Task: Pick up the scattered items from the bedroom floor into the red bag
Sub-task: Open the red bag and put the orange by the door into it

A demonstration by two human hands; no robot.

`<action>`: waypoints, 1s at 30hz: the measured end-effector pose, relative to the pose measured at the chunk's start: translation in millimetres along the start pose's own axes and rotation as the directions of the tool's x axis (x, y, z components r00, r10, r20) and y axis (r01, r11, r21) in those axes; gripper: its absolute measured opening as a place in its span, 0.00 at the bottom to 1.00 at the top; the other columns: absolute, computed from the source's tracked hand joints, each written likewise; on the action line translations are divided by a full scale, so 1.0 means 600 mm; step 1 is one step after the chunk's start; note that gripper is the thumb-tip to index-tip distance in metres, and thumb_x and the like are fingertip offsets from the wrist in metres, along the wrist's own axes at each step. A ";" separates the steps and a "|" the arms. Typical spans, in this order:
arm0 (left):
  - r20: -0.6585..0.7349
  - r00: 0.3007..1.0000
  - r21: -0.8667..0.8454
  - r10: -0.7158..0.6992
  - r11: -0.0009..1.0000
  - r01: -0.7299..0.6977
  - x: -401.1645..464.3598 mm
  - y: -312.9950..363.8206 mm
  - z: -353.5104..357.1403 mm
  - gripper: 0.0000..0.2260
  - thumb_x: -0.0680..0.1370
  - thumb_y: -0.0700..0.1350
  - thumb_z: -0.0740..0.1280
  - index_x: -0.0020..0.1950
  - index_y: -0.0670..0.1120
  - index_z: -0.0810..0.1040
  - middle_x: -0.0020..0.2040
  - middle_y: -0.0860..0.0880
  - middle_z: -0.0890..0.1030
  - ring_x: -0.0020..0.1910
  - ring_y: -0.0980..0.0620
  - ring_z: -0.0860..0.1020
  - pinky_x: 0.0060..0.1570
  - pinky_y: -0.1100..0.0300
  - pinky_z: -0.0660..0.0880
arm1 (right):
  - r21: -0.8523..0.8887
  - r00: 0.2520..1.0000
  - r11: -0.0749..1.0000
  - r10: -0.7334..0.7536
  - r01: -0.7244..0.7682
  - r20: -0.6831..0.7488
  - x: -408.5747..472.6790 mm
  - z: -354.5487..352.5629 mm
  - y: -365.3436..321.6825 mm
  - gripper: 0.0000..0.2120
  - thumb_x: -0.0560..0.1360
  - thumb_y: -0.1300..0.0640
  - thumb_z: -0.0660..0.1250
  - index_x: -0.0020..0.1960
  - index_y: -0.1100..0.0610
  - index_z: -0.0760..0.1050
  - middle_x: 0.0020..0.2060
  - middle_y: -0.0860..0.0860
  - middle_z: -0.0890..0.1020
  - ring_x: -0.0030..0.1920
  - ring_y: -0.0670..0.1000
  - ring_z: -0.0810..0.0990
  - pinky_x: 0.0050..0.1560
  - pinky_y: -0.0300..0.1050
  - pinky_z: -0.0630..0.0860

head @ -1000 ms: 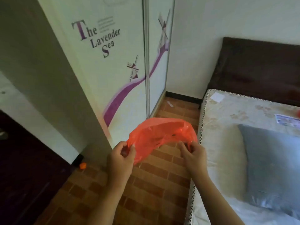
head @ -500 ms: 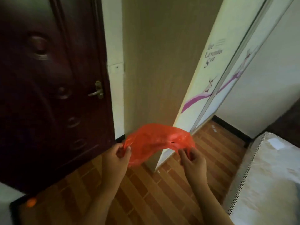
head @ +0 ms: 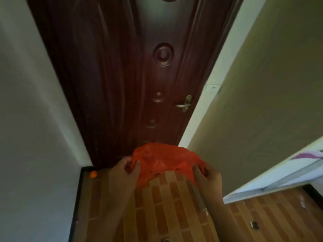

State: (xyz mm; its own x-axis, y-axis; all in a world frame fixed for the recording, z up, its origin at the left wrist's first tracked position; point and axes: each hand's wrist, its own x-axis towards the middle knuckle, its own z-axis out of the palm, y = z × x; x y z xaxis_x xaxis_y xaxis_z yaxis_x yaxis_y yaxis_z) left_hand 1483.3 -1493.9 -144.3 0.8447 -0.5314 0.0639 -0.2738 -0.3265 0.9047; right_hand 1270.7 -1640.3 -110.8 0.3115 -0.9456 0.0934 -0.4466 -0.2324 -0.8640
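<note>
I hold a thin red plastic bag (head: 164,161) stretched between both hands in front of me. My left hand (head: 125,172) pinches its left edge and my right hand (head: 208,177) pinches its right edge. A small orange ball-like item (head: 93,174) lies on the floor in the left corner by the door. A small dark item (head: 254,224) and a pale scrap (head: 303,204) lie on the floor at the right. A long grey strip (head: 197,198) lies on the tiles just under my right hand.
A dark red wooden door (head: 132,75) with a brass handle (head: 184,104) is shut straight ahead. A grey wall (head: 31,119) stands at the left, a beige wardrobe side (head: 262,93) at the right. The brick-pattern floor (head: 166,215) runs between them.
My view has swung left from the bed and wardrobe front to the door. Both hands keep hold of the red bag. The orange item is now in view near the door.
</note>
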 end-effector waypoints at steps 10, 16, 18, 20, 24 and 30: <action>-0.202 0.961 0.010 -0.187 0.981 0.193 0.069 -0.054 -0.028 0.11 0.76 0.60 0.66 0.46 0.53 0.81 0.37 0.53 0.81 0.37 0.55 0.80 0.40 0.52 0.81 | -0.012 0.967 0.999 -0.041 0.046 0.253 0.149 0.146 0.023 0.21 0.79 0.40 0.66 0.35 0.55 0.72 0.26 0.54 0.74 0.28 0.53 0.76 0.33 0.59 0.75; -0.315 0.923 0.079 -0.223 0.963 0.259 0.088 -0.053 -0.033 0.06 0.74 0.53 0.68 0.41 0.53 0.81 0.32 0.52 0.80 0.33 0.53 0.79 0.34 0.56 0.75 | -0.022 0.931 0.996 -0.072 0.086 0.357 0.221 0.204 0.027 0.20 0.80 0.46 0.67 0.37 0.59 0.72 0.28 0.58 0.74 0.29 0.51 0.74 0.34 0.43 0.70; -0.344 0.903 0.086 -0.259 0.949 0.305 0.085 -0.061 -0.041 0.03 0.75 0.48 0.71 0.41 0.53 0.81 0.33 0.53 0.81 0.33 0.55 0.80 0.35 0.55 0.76 | 0.044 0.922 0.996 -0.087 0.076 0.378 0.225 0.235 0.029 0.19 0.80 0.49 0.69 0.35 0.57 0.71 0.27 0.54 0.72 0.30 0.46 0.72 0.34 0.36 0.66; -0.369 0.885 0.088 -0.286 0.937 0.339 0.079 -0.069 -0.051 0.05 0.76 0.44 0.72 0.40 0.52 0.81 0.32 0.55 0.81 0.32 0.57 0.78 0.34 0.59 0.73 | 0.071 0.905 0.994 -0.102 0.079 0.413 0.220 0.267 0.035 0.20 0.80 0.49 0.69 0.33 0.52 0.69 0.25 0.48 0.70 0.28 0.45 0.72 0.36 0.42 0.69; -0.412 0.850 0.064 -0.328 0.920 0.386 0.070 -0.083 -0.077 0.06 0.76 0.43 0.72 0.40 0.51 0.81 0.32 0.53 0.81 0.31 0.53 0.79 0.33 0.55 0.75 | 0.096 0.860 0.995 -0.071 0.025 0.505 0.208 0.323 0.032 0.14 0.80 0.44 0.67 0.39 0.49 0.73 0.28 0.51 0.73 0.30 0.51 0.76 0.38 0.60 0.76; -0.422 0.834 0.019 -0.356 0.916 0.401 0.082 -0.127 -0.132 0.05 0.76 0.45 0.72 0.41 0.53 0.81 0.33 0.57 0.82 0.34 0.58 0.80 0.34 0.58 0.72 | 0.112 0.838 0.991 -0.125 0.077 0.532 0.180 0.386 -0.010 0.17 0.82 0.53 0.67 0.35 0.52 0.74 0.28 0.50 0.75 0.29 0.44 0.73 0.37 0.56 0.73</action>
State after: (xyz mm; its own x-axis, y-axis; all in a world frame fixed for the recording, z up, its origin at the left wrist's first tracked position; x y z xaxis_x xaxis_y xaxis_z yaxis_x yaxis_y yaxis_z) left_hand 1582.1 -1433.1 -176.6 0.9958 0.0030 -0.0914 0.0792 -0.5270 0.8462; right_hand 1501.5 -1688.4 -210.3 0.7625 -0.6423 -0.0771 -0.3251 -0.2774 -0.9041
